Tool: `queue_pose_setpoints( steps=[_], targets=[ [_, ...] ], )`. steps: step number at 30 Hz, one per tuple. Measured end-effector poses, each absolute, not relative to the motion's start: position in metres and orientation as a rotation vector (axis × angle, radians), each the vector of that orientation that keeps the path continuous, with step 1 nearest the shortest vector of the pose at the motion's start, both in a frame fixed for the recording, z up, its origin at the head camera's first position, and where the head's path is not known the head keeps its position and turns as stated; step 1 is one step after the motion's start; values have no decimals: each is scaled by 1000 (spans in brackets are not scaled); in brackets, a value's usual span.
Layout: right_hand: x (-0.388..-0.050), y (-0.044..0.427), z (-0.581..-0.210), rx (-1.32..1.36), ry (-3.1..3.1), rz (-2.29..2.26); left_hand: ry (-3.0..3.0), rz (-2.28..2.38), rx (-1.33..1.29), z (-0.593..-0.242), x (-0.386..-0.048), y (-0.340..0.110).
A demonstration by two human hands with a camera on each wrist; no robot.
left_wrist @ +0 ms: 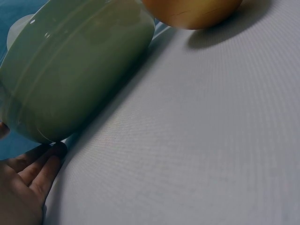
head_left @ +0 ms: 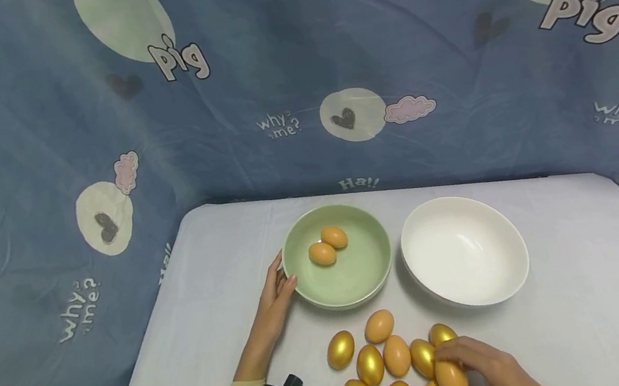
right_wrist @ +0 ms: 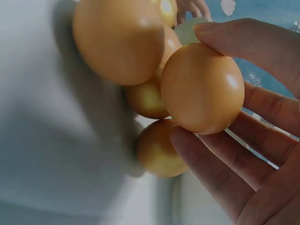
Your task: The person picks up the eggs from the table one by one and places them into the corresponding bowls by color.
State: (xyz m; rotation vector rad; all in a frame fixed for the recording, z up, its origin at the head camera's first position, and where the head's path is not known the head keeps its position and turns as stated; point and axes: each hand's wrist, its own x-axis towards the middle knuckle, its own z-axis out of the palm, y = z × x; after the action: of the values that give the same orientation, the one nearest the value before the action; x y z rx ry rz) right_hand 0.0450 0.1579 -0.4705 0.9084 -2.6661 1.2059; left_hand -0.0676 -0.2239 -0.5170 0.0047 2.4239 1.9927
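My right hand [head_left: 489, 369] pinches a brown egg [head_left: 452, 377] between thumb and fingers, above other eggs at the front of the table. In the right wrist view this held egg [right_wrist: 202, 89] is off the surface, with more eggs behind it. My left hand [head_left: 271, 304] rests against the left side of a green bowl [head_left: 357, 272], holding nothing. Its fingertips touch low on the outer wall in the left wrist view, where part of the hand is cut off. Two brown eggs [head_left: 322, 254] lie inside the green bowl.
A white bowl [head_left: 462, 250] stands right of the green one. Several shiny gold eggs [head_left: 370, 365] and brown eggs [head_left: 396, 356] lie grouped before the bowls on the white table [head_left: 587, 285]. A blue printed cloth [head_left: 263, 46] hangs behind and at the left.
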Motion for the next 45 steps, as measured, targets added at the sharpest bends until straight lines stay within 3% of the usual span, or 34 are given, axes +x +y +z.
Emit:
queue_pose_setpoints(
  steps=[24, 45],
  targets=[
    [3, 138, -430, 1060, -2653, 1042, 2424, 1974, -15, -513, -65, -223],
    [-49, 113, -406, 1227, -2571, 1166, 2422, 1971, -16, -514, -66, -223]
  ],
)
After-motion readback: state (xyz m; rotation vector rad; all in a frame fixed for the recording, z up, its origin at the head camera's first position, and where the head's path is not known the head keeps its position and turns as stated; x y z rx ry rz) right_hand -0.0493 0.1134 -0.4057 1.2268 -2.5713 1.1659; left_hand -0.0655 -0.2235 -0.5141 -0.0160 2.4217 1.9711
